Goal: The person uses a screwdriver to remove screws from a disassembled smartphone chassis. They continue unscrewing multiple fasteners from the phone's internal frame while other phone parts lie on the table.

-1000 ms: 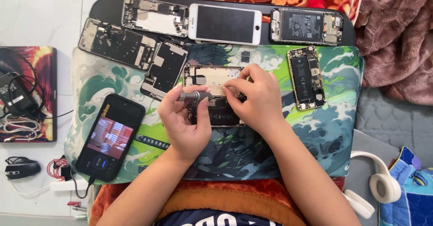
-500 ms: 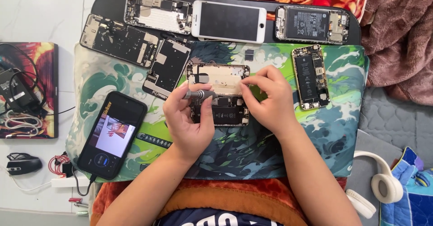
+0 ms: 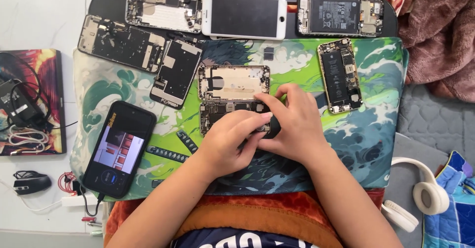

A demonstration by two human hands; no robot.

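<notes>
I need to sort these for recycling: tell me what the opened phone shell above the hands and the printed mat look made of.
The opened phone shell looks like metal: a pale gold, matte inside with thin rigid walls. The printed mat looks like soft fabric-topped rubber or foam: a green and white wave print, dull surface, rounded edges. Neither is certain from sight alone.

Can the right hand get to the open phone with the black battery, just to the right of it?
Probably yes. The right hand lies close to the opened gold-edged phone with the black battery, with only bare green patterned mat between them.
</notes>
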